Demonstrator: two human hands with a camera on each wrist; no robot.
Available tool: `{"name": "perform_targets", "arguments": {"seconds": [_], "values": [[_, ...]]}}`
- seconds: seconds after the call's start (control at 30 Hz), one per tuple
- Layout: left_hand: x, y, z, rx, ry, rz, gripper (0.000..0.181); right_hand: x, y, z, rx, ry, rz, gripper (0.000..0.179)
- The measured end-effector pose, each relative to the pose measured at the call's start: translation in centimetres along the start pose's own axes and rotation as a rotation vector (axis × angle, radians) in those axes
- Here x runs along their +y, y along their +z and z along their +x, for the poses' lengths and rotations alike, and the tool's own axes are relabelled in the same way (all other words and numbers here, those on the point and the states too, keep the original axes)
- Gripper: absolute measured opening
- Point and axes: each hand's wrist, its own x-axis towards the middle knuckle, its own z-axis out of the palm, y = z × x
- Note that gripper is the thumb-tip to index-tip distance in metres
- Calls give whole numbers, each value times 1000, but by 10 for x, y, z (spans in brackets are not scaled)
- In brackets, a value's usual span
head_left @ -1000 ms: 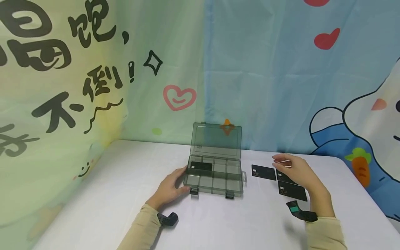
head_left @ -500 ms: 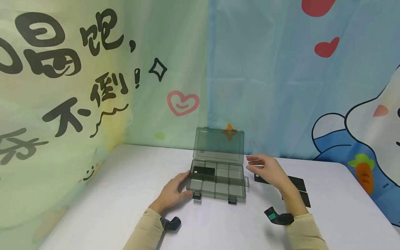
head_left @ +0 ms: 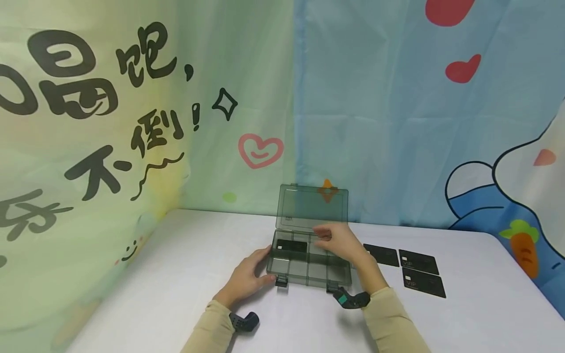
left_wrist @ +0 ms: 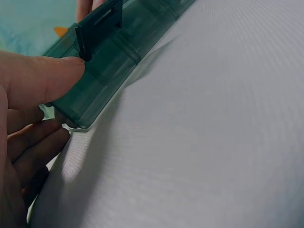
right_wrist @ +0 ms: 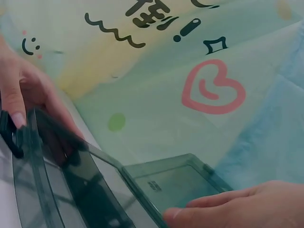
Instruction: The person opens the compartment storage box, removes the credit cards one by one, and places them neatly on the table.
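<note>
A translucent grey-green compartment box (head_left: 296, 268) stands on the white table, its lid (head_left: 304, 211) raised at the back. One black card (head_left: 292, 246) lies in its back left compartments. My left hand (head_left: 247, 277) holds the box's left end; in the left wrist view its thumb (left_wrist: 57, 78) presses the front wall beside a latch (left_wrist: 99, 28), fingers around the corner. Over the back right compartments hovers my right hand (head_left: 342, 242), its fingers loosely bent. No object shows in it, though its palm is hidden. In the right wrist view, the right hand (right_wrist: 251, 209) is near the box's rim.
Right of the box lie three black cards on the table: one nearest the box (head_left: 383, 255), one behind (head_left: 419, 262) and one in front (head_left: 423, 283). A printed curtain (head_left: 375, 147) hangs behind the table (head_left: 176, 274).
My right hand has moved left from above the cards on the table to above the box. The left hand stays at the box's left end. The view has shifted slightly.
</note>
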Motion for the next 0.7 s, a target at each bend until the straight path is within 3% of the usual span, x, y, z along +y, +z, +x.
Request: {"name": "perform_targets", "arguments": {"seconds": [0.37,0.7], "values": [[-1,2,1,5,9,-7,78,-4,24,13,-43,77,-29,35],[-2,1,1,-6,3,13,79,-4,29,16,-44,95,-105,33]]}}
